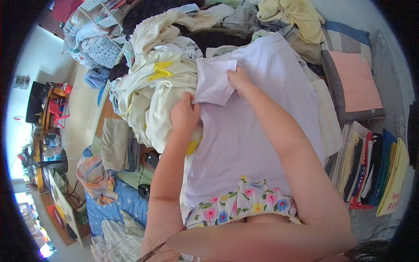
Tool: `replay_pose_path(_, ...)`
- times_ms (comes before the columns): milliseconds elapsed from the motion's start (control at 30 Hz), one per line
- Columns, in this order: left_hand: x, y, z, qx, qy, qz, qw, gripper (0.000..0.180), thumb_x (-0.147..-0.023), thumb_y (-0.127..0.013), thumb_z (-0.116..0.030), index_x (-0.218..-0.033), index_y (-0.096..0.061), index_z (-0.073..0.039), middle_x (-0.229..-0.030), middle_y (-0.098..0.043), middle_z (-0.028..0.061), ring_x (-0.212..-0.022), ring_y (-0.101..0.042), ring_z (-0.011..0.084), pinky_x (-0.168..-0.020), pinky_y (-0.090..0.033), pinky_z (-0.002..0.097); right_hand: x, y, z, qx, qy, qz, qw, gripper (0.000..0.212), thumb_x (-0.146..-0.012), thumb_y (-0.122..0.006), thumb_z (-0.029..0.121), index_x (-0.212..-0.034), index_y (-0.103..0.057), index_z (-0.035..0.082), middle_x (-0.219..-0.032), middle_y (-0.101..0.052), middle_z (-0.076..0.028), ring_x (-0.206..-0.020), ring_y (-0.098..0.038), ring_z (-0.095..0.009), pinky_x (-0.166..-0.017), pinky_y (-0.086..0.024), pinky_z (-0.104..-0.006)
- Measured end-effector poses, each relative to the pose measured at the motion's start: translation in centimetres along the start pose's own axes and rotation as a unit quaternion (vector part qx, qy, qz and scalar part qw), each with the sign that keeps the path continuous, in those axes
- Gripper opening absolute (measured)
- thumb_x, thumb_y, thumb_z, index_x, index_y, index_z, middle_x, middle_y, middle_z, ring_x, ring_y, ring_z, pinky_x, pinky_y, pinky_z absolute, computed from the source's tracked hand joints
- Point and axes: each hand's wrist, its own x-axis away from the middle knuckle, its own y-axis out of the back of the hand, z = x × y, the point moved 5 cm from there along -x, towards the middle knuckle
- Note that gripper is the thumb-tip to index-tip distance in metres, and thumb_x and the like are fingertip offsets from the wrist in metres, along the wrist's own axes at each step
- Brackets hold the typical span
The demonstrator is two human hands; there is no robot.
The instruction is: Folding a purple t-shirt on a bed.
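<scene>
A pale lavender shirt point(270, 113) is spread out in front of me, over other clothes. A short sleeve-like flap point(216, 85) of it lies across its left side. My right hand point(240, 81) pinches the flap's upper right corner, thumb and fingers closed on the cloth. At the flap's lower left corner, my left hand point(185, 114) is also closed on the fabric, its fingertips partly hidden. Just beyond my left hand is a heap of cream fabric with yellow patches point(152, 94).
Folded clothes stand upright in a row point(369, 168) at the right. Above them lies a flat pink and grey folded piece point(355, 83). More clothes pile up at the far side, near a white plastic basket point(102, 15). A blue cushion-like cloth point(115, 209) lies at the lower left.
</scene>
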Motion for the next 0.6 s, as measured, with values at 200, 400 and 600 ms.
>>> replay_pose_path(200, 0.4, 1.7, 1.4, 0.118, 0.081, -0.049, 0.988, 0.025, -0.077, -0.061, -0.023, -0.094, -0.051, -0.007, -0.076, -0.064, 0.0149, -0.074, -0.062, 0.0340, -0.066, -0.048, 0.0446, 2.0, -0.8, 4.6, -0.045, 0.069, -0.040, 0.996, 0.033, -0.086, -0.051, 0.018, -0.113, -0.055, -0.001, -0.103, -0.061, -0.014, -0.094, -0.058, -0.025, -0.081, -0.045, -0.0355)
replay_pose_path(400, 0.7, 0.6, -0.8, -0.001, 0.059, 0.049, 0.997, 0.032, -0.075, -0.064, -0.024, -0.099, -0.051, -0.008, -0.085, -0.065, 0.0137, -0.082, -0.063, 0.0316, -0.070, -0.048, 0.0419, 1.2, 0.3, 8.0, -0.048, 0.073, -0.012, 0.996, 0.034, -0.084, -0.053, 0.018, -0.112, -0.054, -0.001, -0.100, -0.062, -0.015, -0.092, -0.058, -0.024, -0.078, -0.045, -0.0357)
replay_pose_path(600, 2.0, -0.2, -3.4, 0.032, 0.030, 0.046, 0.998, 0.034, -0.075, -0.061, -0.019, -0.106, -0.052, -0.013, -0.089, -0.064, 0.0126, -0.082, -0.062, 0.0320, -0.069, -0.048, 0.0421, -0.9, 4.9, 8.0, 0.103, 0.051, 0.010, 0.993, 0.036, -0.082, -0.054, 0.017, -0.113, -0.054, 0.000, -0.102, -0.061, -0.016, -0.092, -0.060, -0.027, -0.077, -0.047, -0.0379)
